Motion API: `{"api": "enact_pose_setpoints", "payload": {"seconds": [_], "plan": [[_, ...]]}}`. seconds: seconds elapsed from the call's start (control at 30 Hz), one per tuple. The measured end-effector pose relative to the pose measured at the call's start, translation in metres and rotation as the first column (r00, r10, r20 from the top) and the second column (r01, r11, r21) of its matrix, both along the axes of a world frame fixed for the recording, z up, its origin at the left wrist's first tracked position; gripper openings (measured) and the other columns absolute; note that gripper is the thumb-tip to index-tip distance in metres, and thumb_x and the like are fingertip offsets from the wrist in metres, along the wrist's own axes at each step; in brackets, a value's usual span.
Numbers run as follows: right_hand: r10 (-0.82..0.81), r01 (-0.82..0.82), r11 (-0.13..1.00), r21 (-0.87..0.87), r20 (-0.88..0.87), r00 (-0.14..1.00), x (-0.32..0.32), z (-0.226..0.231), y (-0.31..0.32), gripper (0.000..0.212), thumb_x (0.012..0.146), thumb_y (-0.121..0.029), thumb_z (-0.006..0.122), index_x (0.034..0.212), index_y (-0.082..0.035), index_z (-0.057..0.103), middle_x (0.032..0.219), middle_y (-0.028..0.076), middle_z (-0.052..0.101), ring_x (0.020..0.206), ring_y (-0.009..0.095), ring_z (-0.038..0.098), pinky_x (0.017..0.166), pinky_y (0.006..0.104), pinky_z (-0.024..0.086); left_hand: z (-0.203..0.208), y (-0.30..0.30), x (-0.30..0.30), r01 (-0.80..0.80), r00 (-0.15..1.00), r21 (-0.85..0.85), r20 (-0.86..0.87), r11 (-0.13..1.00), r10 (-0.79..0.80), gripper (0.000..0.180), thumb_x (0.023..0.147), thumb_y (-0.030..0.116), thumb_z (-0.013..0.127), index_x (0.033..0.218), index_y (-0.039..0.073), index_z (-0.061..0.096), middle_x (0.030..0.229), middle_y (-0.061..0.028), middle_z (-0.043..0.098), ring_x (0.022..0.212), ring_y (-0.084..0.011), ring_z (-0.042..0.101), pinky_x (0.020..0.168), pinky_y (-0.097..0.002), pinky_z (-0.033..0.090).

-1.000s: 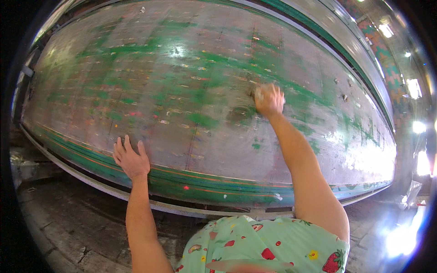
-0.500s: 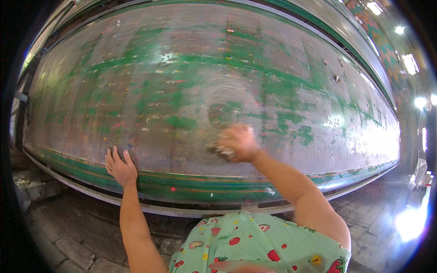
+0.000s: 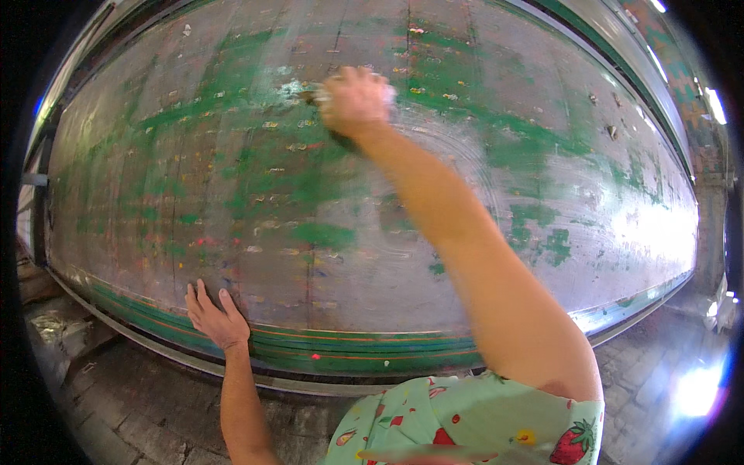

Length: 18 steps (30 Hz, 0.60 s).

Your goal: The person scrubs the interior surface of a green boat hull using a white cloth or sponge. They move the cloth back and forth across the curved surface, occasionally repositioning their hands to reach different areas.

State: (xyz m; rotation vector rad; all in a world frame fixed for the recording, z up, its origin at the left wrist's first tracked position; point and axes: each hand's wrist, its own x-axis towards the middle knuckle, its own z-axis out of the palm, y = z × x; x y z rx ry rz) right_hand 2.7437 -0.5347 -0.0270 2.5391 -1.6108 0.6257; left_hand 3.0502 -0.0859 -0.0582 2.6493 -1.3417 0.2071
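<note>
A long, worn table surface (image 3: 124, 201), grey with green patches and small coloured specks, stretches before me. My right hand (image 3: 356, 105) is far out over its middle, the arm extended. Its fingers are closed over a crumpled whitish rag (image 3: 390, 94), mostly hidden beneath the palm and pressed on the surface. Near the front edge, left of centre, my left hand (image 3: 219, 318) lies flat with fingers spread, holding nothing. Curved wet streaks (image 3: 473, 167) show to the right of my right forearm.
A green border with thin orange lines (image 3: 372, 341) runs along the near edge, beside a metal rail (image 3: 310, 385). Small dark bits (image 3: 612, 132) lie at the far right. Paving (image 3: 101, 407) shows below, and another long surface stands beyond the far edge.
My right hand has swept away from me and slightly left with the rag, from the near middle to the far part of the surface. My left hand stays resting by the near edge.
</note>
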Motion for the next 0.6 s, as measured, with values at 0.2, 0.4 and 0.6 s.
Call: {"api": "enact_pose_setpoints", "payload": {"seconds": [0.2, 0.4, 0.6], "plan": [[0.334, -0.324, 0.935, 0.147, -0.051, 0.941, 0.101, 0.014, 0.034, 0.042, 0.097, -0.042, 0.080, 0.135, -0.027, 0.088, 0.141, 0.012, 0.074, 0.138, 0.038, 0.067, 0.116, 0.0630, 0.053, -0.007, 0.007, 0.011, 0.010, 1.000, -0.033, -0.016, 0.999, -0.011, 0.063, 0.123, 0.047, 0.055, 0.177, 0.014, 0.057, 0.186, -0.0182, 0.047, 0.172, -0.0451, 0.039, 0.141, -0.0649, 0.026], [-0.121, 0.119, 0.993, 0.026, 0.123, 0.985, -0.149, -0.001, 0.014, 0.030, 0.097, -0.033, 0.080, 0.123, -0.023, 0.089, 0.136, 0.010, 0.076, 0.132, 0.035, 0.071, 0.111, 0.0590, 0.056, -0.010, 0.007, 0.017, 0.048, 0.999, -0.036, -0.012, 0.998, -0.048, 0.061, 0.125, 0.046, 0.055, 0.177, 0.015, 0.057, 0.187, -0.0173, 0.046, 0.172, -0.0431, 0.041, 0.141, -0.0646, 0.027], [-0.666, 0.668, 0.742, 0.051, -0.056, 0.744, -0.343, 0.017, 0.073, 0.040, 0.101, -0.044, 0.078, 0.131, -0.021, 0.088, 0.147, 0.012, 0.076, 0.140, 0.041, 0.069, 0.115, 0.0607, 0.055, -0.009, -0.001, 0.008, -0.034, 0.999, 0.037, -0.003, 0.999, 0.034, 0.063, 0.125, 0.050, 0.055, 0.178, 0.015, 0.054, 0.189, -0.0170, 0.043, 0.173, -0.0424, 0.039, 0.142, -0.0643, 0.025]]}}
